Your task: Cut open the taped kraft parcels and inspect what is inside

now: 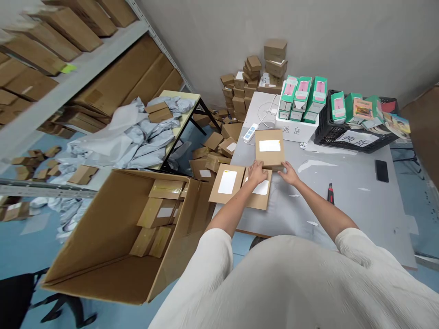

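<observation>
A brown cardboard box (269,157) with a white label lies on the grey table in front of me. My left hand (257,173) is closed at its near left corner, fingers curled. At the near right corner, my right hand (288,174) grips the same box between thumb and fingers. Beneath my left hand and wrist lies a second labelled box (257,201), partly covered. Left of it, a third labelled box (224,194) reaches past the table's edge. The undersides of these boxes are hidden.
A large open carton (103,219) stands left, with several taped boxes inside. On the table (356,219) are a red-black utility knife (330,193), a black phone (381,171), a power strip (251,132), a white bin (295,130) and a black crate (356,137). Boxes are piled behind.
</observation>
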The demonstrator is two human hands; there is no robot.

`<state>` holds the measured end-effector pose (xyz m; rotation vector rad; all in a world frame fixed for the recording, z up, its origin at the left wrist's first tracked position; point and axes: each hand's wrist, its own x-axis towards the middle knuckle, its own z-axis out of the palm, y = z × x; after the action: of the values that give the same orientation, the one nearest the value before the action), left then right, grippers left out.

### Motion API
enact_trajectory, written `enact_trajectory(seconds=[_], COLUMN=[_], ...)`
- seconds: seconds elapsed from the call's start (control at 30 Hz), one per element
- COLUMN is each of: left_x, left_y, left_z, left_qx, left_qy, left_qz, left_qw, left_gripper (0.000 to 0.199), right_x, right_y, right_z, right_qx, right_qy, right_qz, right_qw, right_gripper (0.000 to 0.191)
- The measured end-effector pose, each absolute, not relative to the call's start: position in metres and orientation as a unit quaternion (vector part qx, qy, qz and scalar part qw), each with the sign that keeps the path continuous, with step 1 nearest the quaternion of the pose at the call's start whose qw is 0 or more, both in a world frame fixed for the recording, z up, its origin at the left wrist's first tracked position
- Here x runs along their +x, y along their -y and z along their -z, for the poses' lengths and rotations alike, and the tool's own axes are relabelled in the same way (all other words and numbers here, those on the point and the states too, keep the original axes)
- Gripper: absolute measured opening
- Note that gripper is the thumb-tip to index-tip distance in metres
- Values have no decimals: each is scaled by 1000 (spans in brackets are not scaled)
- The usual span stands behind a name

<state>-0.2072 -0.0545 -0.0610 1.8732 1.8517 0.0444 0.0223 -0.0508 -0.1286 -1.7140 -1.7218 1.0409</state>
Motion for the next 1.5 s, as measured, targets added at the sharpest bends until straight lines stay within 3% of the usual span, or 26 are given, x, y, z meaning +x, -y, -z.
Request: enact_trajectory(seconds=[0.37,0.87,1.5], left_x=[-172,-111,-37], left_y=[45,82,179], left_z=[52,56,61], left_qx=[737,798,718], left_qy=[-621,-536,-634], left_qz=[-9,5,-41], left_qw=[266,277,283], left_gripper=[48,46,41], right_x=[62,120,200], right_y=[64,139,189], right_z=[130,119,126], right_qx=[-693,-762,-712], right_qy=[576,503,562], right_qz=[-337,-285,-284], right_qw=[271,292,312], right_gripper=[70,70,59])
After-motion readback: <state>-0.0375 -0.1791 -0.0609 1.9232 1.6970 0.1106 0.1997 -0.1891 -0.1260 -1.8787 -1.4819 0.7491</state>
